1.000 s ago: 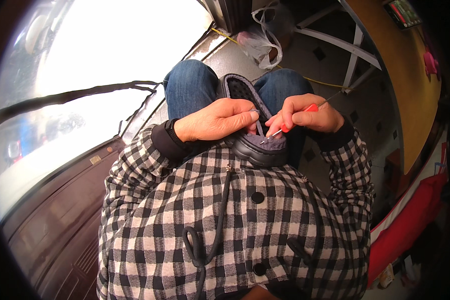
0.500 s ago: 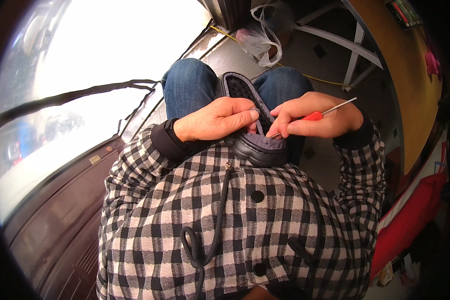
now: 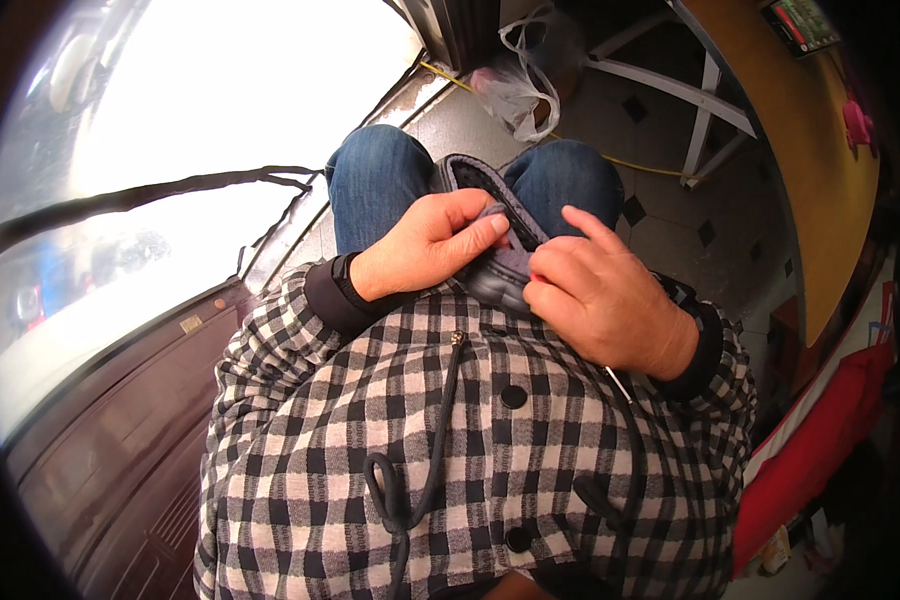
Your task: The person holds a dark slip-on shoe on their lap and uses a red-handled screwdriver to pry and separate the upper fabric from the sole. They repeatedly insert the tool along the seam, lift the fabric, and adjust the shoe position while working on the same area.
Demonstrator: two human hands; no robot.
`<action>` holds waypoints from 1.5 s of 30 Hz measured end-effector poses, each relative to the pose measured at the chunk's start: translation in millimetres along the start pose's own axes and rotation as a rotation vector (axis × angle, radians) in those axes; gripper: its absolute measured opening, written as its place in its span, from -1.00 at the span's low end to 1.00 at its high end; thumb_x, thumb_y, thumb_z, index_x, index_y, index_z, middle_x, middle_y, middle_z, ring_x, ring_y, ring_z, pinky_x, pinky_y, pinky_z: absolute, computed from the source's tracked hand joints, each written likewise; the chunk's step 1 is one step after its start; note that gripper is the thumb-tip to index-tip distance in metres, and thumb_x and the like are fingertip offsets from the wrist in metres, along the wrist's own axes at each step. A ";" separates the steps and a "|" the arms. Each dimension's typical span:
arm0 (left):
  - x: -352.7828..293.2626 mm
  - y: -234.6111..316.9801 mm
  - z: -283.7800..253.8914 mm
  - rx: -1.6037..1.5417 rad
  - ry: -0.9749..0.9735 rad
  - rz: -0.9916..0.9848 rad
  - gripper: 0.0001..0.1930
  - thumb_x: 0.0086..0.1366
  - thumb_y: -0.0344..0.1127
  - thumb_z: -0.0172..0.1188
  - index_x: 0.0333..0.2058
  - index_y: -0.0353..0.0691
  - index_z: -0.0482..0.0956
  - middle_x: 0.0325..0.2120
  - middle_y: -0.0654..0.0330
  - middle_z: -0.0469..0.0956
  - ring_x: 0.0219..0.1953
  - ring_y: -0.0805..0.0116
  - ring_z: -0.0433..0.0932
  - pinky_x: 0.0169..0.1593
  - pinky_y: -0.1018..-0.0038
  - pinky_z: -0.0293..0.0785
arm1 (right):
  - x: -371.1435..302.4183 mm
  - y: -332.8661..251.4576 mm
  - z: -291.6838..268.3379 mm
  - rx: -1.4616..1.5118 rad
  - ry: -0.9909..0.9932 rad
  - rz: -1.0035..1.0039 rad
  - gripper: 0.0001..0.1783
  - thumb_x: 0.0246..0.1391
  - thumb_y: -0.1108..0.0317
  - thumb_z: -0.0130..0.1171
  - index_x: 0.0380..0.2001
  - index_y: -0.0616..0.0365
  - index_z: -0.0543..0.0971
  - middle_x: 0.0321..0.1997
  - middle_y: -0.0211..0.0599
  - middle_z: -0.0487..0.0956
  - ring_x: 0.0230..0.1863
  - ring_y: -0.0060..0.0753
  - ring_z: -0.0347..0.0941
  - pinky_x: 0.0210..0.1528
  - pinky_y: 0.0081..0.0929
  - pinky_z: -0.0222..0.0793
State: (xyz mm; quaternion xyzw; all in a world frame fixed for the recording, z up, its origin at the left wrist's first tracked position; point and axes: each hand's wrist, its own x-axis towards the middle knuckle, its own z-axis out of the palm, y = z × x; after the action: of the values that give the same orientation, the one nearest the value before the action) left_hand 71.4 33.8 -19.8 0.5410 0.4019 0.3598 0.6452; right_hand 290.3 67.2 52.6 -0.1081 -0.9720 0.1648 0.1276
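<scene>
A black clog (image 3: 500, 288) with grey fleece lining rests on my lap between my knees, its toe pointing away. My left hand (image 3: 425, 245) is closed over the clog's left rim, thumb and forefinger pinching a bit of the grey lining. On the clog's right side, near the heel, my right hand (image 3: 610, 300) is closed with its forefinger stuck out. It grips a red-handled awl (image 3: 618, 384), mostly hidden by the palm; its thin metal shaft shows below the hand and a speck of red by the fingertips. The awl's point cannot be seen.
A yellow-brown table (image 3: 820, 230) with a phone (image 3: 800, 25) and a pink object (image 3: 857, 125) stands at right, over white crossed legs (image 3: 670, 85). A plastic bag (image 3: 520, 95) sits on the floor ahead. Red cloth (image 3: 815, 460) hangs lower right; a bright glass pane (image 3: 220, 90) is at left.
My right hand has turned over and dropped toward my body, swinging the awl's shaft from upper right to below the hand. The clog's heel has tilted; my left hand stays nearly in place.
</scene>
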 end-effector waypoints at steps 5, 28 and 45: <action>4.9 -0.2 6.2 -0.038 0.108 0.020 -0.81 0.36 -0.31 0.05 -0.35 -0.33 0.49 -0.47 0.29 0.53 -0.38 0.63 0.46 -0.27 0.66 0.40 | -13.2 4.0 1.7 -0.090 0.072 -0.033 -0.85 -0.06 0.37 0.05 -0.36 0.11 0.48 -0.26 -0.27 0.43 -0.09 -0.25 0.42 0.17 -0.04 0.27; 13.8 -6.7 1.0 0.365 0.121 0.124 -0.78 0.22 -0.32 0.20 -0.47 -0.35 0.44 -0.67 0.11 0.37 -0.62 0.44 0.31 -0.50 0.47 0.30 | -37.2 3.0 51.7 -0.231 0.342 -0.069 -0.80 -0.11 0.38 0.18 -0.33 0.04 0.46 -0.23 -0.33 0.47 -0.08 -0.25 0.46 0.17 0.08 0.24; 10.6 4.7 -5.1 0.502 -0.013 0.240 -0.82 0.27 -0.36 0.14 -0.44 -0.36 0.44 -0.65 0.16 0.35 -0.59 0.48 0.28 -0.49 0.51 0.26 | -35.4 -2.0 44.4 -0.150 0.335 0.069 -0.81 -0.07 0.42 0.14 -0.30 0.13 0.51 -0.22 -0.27 0.50 -0.07 -0.24 0.45 0.15 0.05 0.26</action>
State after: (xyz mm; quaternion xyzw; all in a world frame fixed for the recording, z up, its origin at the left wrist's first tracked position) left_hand 71.0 46.2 -16.9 0.7299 0.4075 0.3194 0.4462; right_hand 310.8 43.4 5.3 -0.1764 -0.9424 0.0760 0.2737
